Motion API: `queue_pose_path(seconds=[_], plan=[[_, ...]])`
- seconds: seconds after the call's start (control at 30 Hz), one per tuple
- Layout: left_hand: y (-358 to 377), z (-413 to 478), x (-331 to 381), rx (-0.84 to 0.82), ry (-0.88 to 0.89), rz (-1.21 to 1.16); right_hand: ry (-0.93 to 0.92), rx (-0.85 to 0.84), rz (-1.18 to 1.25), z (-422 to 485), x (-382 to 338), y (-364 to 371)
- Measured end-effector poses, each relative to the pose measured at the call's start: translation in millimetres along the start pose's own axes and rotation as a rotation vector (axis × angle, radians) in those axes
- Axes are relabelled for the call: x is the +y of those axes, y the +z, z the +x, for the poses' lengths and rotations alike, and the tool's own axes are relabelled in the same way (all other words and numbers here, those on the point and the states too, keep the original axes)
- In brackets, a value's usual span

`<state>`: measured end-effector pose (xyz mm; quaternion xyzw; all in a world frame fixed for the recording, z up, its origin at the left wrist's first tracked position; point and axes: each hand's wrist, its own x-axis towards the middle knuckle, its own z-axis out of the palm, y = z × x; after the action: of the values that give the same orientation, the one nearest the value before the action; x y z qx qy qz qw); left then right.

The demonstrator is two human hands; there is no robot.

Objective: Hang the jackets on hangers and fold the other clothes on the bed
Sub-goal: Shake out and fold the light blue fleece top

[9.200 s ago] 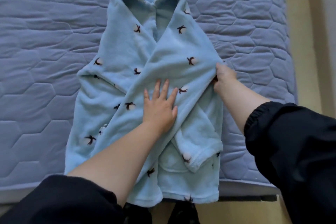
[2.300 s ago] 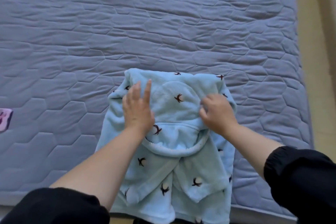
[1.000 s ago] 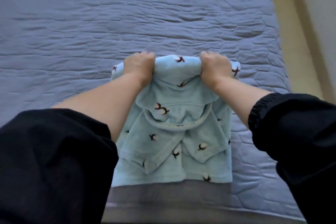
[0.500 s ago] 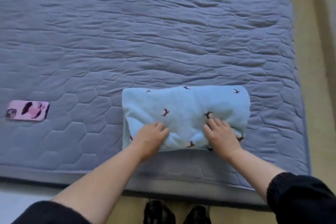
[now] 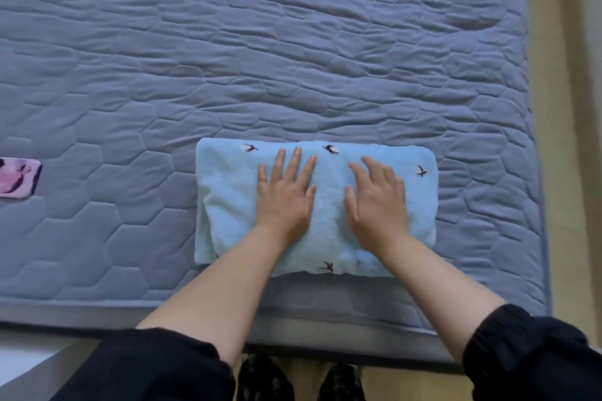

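Note:
A light blue fleece garment (image 5: 228, 198) with small dark bird-like marks lies folded into a thick rectangle near the front edge of the bed (image 5: 293, 42). My left hand (image 5: 285, 195) lies flat on its middle, fingers straight and slightly spread. My right hand (image 5: 378, 202) presses flat beside it on the right half, fingers extended. Both palms are down on the top layer and neither hand grips the cloth.
A pink phone (image 5: 18, 177) lies on the bed at the far left edge of view. The grey-blue quilted cover stretches away behind the bundle. Beige floor (image 5: 566, 107) runs along the bed's right side. My dark slippers (image 5: 264, 381) show below the bed's front edge.
The spread garment was folded down into a compact rectangle. Half a second ago both hands held its near edge with curled fingers; now they lie flat on top, further up the bundle.

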<state>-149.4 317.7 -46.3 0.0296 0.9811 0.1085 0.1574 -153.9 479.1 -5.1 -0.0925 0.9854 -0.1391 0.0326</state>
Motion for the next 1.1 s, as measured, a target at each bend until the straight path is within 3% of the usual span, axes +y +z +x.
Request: queue_pose_path(seconds=[0.07,0.13,0.23,0.4,0.5,0.6,0.67,0.77,0.87,0.97,1.1], plan=[[15,4,-12,-0.009,-0.010,0.039,0.024,-0.310,-0.126,13,6,23],[32,8,-32,-0.056,-0.058,0.033,-0.071,-0.455,-0.229,14,25,50],[49,17,-54,-0.098,-0.116,0.010,-0.021,-0.401,-0.197,14,60,71],[57,11,-62,-0.028,-0.197,-0.013,0.470,-0.401,-0.015,-3,98,78],[52,-2,-76,0.026,-0.400,-0.050,0.708,-0.343,0.327,-14,105,75],[42,-17,-105,0.047,-0.799,-0.319,0.925,-0.187,0.746,-19,111,73],[36,-21,-122,0.025,-0.944,-0.571,0.984,-0.188,0.865,-18,118,71],[31,-22,-135,-0.010,-0.929,-0.992,1.048,-0.321,1.040,-14,124,67],[21,-28,-133,-0.186,-0.935,-1.340,1.155,-0.512,1.240,-16,124,59],[10,-34,-127,-0.252,-0.953,-1.451,1.171,-0.551,1.325,-15,117,48],[-16,-46,-115,-0.178,-0.970,-1.432,1.179,-0.520,1.372,-14,102,20]])
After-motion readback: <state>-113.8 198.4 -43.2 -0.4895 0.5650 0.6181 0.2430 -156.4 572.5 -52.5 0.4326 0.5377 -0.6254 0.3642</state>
